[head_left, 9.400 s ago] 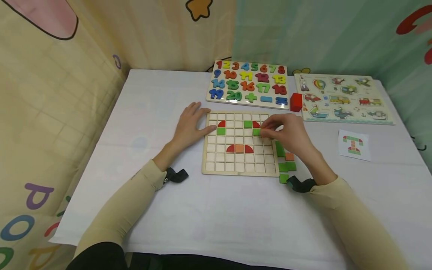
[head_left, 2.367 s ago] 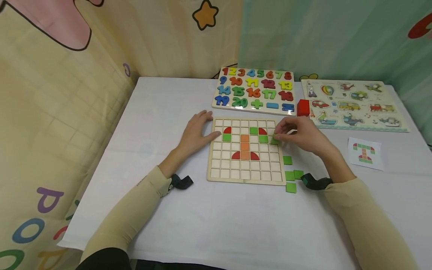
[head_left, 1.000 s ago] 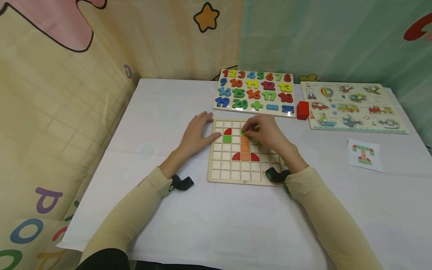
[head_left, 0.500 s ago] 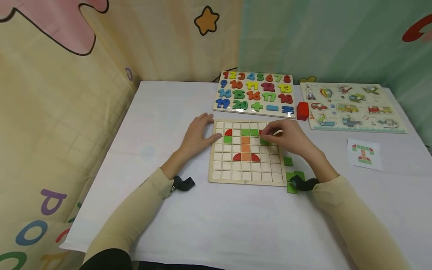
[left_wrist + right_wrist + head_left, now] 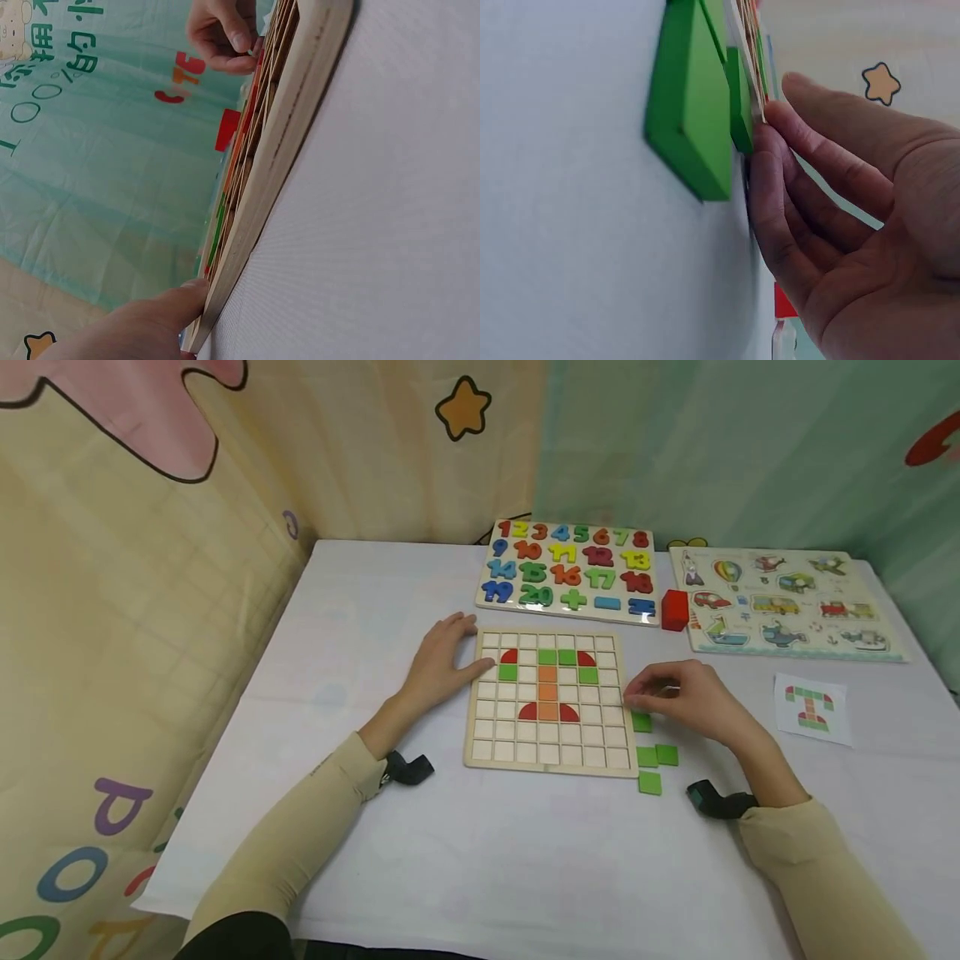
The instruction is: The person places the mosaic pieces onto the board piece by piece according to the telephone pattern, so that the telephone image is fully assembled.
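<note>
The left hand (image 5: pixel 438 660) rests at the upper left edge of a wooden grid board (image 5: pixel 517 768), its thumb lying on the rim. Red quarter-round tiles (image 5: pixel 570 713), orange square tiles (image 5: pixel 548 692) and green square tiles (image 5: pixel 588 676) sit in the board's cells. Just right of the board, the right hand (image 5: pixel 686 697) has its fingertips beside a loose green tile (image 5: pixel 641 722). In the right wrist view its thumb stands apart from the fingers and nothing is held; whether the fingertips touch the tile (image 5: pixel 739 101) I cannot tell.
More green tiles (image 5: pixel 649 783) lie by the board's lower right corner. A number puzzle (image 5: pixel 566 564), a red block (image 5: pixel 675 610) and a vehicle picture puzzle (image 5: pixel 795 602) stand behind. A pattern card (image 5: pixel 812 708) lies on the white cloth at the right.
A green tile was set in the upper row beside another, above the orange column. The right hand has since moved off the board, right and down to the loose green tiles. The left hand stays.
</note>
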Demonstrator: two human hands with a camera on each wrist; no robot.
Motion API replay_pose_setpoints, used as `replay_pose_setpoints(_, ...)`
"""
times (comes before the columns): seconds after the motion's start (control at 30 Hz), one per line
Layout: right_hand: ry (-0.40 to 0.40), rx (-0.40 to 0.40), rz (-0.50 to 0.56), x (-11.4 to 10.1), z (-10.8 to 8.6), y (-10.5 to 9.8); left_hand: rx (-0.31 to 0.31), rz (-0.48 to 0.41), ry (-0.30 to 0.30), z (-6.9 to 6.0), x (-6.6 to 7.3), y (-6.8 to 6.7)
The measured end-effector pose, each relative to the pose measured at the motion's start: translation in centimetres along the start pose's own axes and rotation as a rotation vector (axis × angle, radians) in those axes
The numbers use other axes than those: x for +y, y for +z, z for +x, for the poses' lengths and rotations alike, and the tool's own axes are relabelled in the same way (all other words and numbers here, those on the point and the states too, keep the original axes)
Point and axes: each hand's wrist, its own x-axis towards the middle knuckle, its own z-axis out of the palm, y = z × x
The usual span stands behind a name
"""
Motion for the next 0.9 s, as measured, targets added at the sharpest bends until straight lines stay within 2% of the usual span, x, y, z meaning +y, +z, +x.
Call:
replay_pose_setpoints(0.4, 0.008, -0.153, -0.005, 0.0, -1.5, -0.9, -0.003, -0.002, -0.001, 0.0, 0.0, 0.3)
replay_pose_setpoints(0.6, 0.027, -0.158, -0.037, 0.0, -1.8, -0.9, -0.007, -0.004, 0.001, 0.0, 0.2, 0.4)
replay_pose_setpoints(0.9, -0.023, -0.148, -0.073, 0.1, -1.1, -1.3, -0.002, -0.003, -0.004, -0.1, 0.4, -0.2)
